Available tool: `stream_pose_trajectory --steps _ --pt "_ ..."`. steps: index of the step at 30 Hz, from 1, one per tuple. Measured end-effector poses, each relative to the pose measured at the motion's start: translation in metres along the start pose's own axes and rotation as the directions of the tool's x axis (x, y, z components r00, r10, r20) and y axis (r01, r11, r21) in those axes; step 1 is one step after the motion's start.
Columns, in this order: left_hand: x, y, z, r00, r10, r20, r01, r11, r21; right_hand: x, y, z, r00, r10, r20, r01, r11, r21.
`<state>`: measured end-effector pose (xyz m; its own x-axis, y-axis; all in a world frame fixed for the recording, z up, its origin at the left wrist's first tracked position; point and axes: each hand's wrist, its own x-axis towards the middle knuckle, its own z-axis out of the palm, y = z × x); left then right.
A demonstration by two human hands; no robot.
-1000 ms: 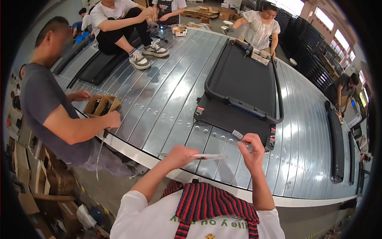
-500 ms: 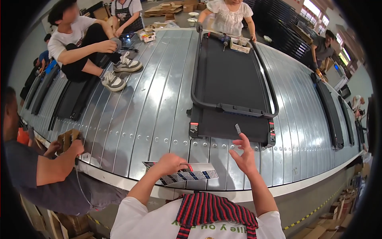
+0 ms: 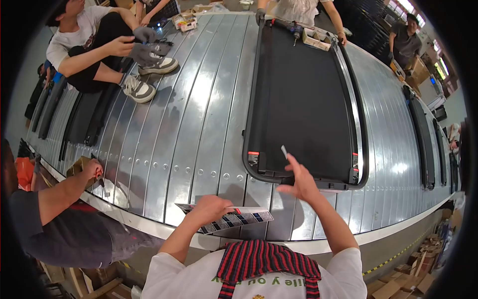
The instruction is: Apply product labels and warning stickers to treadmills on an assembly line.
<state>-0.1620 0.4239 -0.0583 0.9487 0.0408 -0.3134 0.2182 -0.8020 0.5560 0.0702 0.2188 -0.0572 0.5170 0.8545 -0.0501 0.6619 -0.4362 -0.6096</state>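
Head view. The left hand (image 3: 213, 210) lies low in the frame with its fingers closed on a long sticker sheet (image 3: 238, 220), a pale strip bearing a row of small dark rectangular labels. The sheet is held near its left end and extends rightward, roughly level, above the near edge of the ribbed metal surface (image 3: 189, 129).

The right hand (image 3: 300, 183) is raised beyond the sheet, over the near end of a large black frame (image 3: 303, 99). Its thumb and forefinger pinch a small pale sticker (image 3: 284, 151), which stands up from the fingertips; the remaining fingers are spread loosely. The sticker sits above the frame's lower edge, between two red-and-white corner labels (image 3: 253, 158); whether it touches the frame cannot be told.

The black frame lies lengthwise on the surface, running away from the wearer, with rounded corners and a raised rim. Two further dark frames (image 3: 422, 134) lie farther right on the same surface.

At the far end of the frame, another person's gloved hand (image 3: 261, 16) rests on its corner, beside a cordless drill (image 3: 289, 26) and a small box (image 3: 317, 39). At upper left, a seated person (image 3: 94, 45) rests grey trainers (image 3: 140, 89) on the surface. At lower left, a third person's hand (image 3: 92, 168) holds a cardboard piece (image 3: 78, 166) at the surface edge.
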Motion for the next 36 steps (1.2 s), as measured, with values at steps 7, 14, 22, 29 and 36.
stream_pose_trajectory --steps 7,14,22,29,36 --pt "0.018 -0.013 0.004 0.994 0.110 0.010 -0.110 0.993 0.034 -0.007 0.006 0.037 0.970 -0.234 -0.071 0.203 0.933 -0.298" --pt "0.038 -0.010 -0.012 0.987 0.129 0.091 -0.141 0.979 0.148 -0.014 0.016 0.076 0.979 -0.202 0.004 0.195 0.940 -0.280" --pt "0.042 -0.031 -0.025 0.997 0.073 0.035 -0.080 0.962 0.260 0.007 -0.009 0.051 0.922 -0.035 -0.386 0.027 0.999 -0.027" --pt "0.089 -0.038 -0.035 0.928 0.338 -0.158 -0.275 0.906 0.322 0.090 -0.014 0.021 0.855 0.510 0.090 -0.386 0.512 0.767" --pt "0.117 -0.034 -0.037 0.961 0.257 -0.104 -0.214 0.925 0.313 0.121 0.002 0.047 0.827 0.490 0.276 -0.469 0.329 0.819"
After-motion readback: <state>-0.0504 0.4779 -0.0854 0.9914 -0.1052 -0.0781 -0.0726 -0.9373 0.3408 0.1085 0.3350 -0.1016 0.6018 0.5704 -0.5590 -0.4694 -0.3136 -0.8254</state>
